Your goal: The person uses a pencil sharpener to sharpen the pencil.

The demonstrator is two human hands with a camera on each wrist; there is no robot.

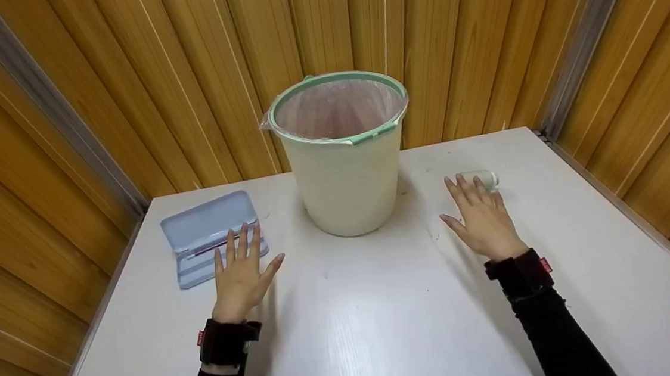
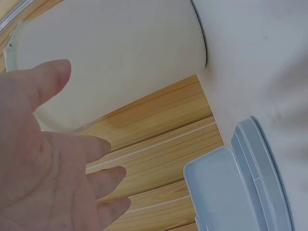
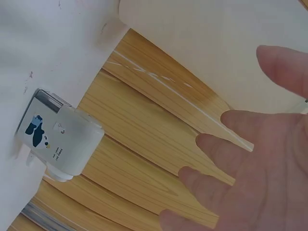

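A light-blue pencil case (image 1: 211, 221) lies with its lid up at the left of the white table, a thin dark pencil-like stick (image 1: 208, 247) inside it. My left hand (image 1: 241, 282) is held over the case's near right side, fingers spread, holding nothing. In the left wrist view the case (image 2: 224, 187) appears beyond the fingertips. On the right stands a small cream-coloured device (image 3: 62, 132) with a printed dark-blue picture and a clear dark part at its base. My right hand (image 1: 484, 224) hovers just in front of it, fingers spread, partly hiding it in the head view.
A tall cream bin (image 1: 347, 187) with a green rim and a clear plastic liner stands at the back middle, between the hands. Wood-patterned panels (image 1: 200, 73) rise behind and beside the white table (image 1: 358, 329).
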